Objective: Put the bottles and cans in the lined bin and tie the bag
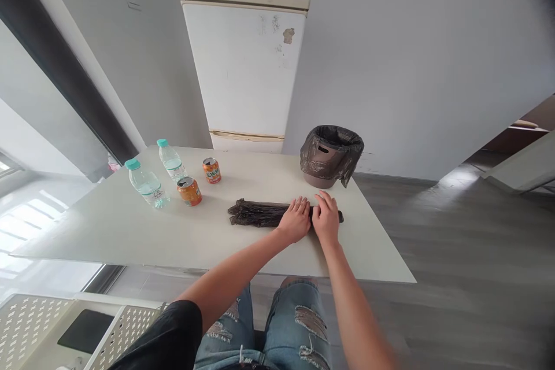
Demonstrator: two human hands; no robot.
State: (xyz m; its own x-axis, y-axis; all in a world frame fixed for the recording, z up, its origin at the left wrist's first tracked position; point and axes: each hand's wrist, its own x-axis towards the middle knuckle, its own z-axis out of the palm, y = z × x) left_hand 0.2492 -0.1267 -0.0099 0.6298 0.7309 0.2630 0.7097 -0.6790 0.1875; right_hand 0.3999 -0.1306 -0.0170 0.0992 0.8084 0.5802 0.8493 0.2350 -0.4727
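A black plastic garbage bag (260,214), gathered into a long crumpled strip, lies across the white table (208,243). My left hand (295,221) rests on it right of the middle, its fingers stretched out flat over the plastic. Close beside it, my right hand (326,218) has its fingers curled over the bag near its right end. A short stub of the bag shows past that hand. Behind my hands stands a brown trash bin (318,180), with a dark plastic liner (351,156) folded over its rim.
Two clear bottles with teal caps, a nearer bottle (147,185) and a farther bottle (171,159), stand at the left. Beside them are two orange cans, a front can (189,191) and a back can (212,170). A white refrigerator (247,69) stands behind the table.
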